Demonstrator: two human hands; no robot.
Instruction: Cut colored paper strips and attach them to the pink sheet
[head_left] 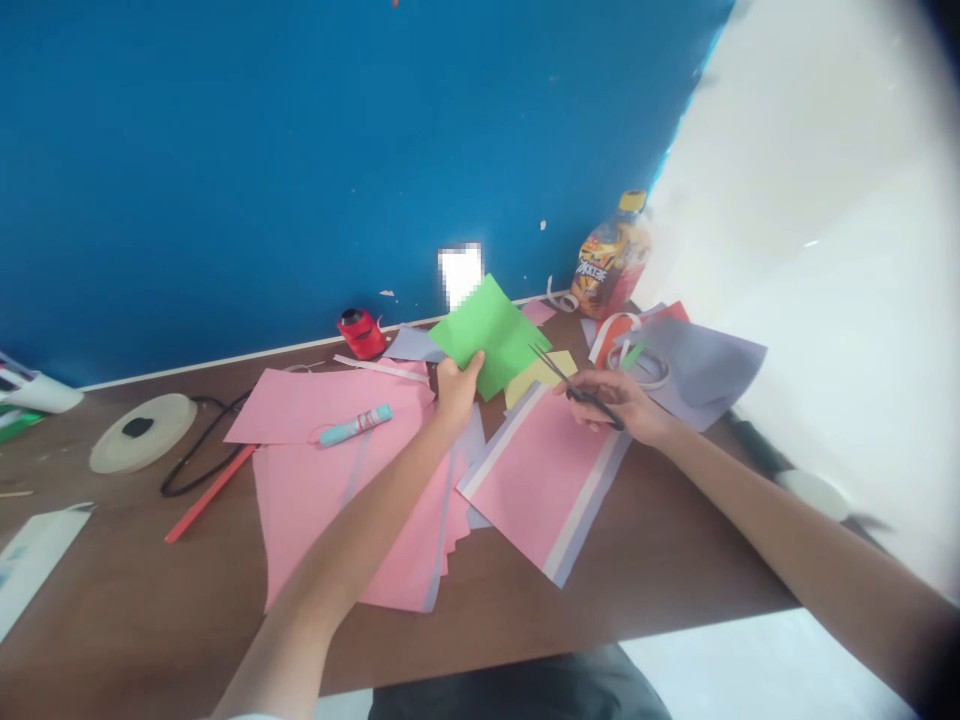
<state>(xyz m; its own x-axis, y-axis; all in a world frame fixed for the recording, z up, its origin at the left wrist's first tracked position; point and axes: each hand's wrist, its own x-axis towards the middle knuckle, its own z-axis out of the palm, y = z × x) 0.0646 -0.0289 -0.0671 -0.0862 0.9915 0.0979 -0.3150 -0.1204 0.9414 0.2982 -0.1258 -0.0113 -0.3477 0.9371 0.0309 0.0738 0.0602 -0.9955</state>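
My left hand (459,388) pinches the lower left edge of a green sheet of paper (495,335), raised above the table. Black scissors (592,398) are in my right hand (626,400), their blades pointing up and left toward the green paper's right corner. Whether the blades touch the paper I cannot tell. Beneath the scissors lies a pink sheet with pale and lilac strips along two edges (544,475). A yellow piece of paper (540,375) shows behind the green one. Left of it, several pink sheets (322,510) are spread under my left forearm.
A glue stick (356,425) rests on the pink sheets. Behind them stands a red thread spool (361,333). A drink bottle (611,255) stands by the blue wall, with lilac paper (712,365) and curled strips nearby. To the left are a white disc (142,432) and a black cord (187,490).
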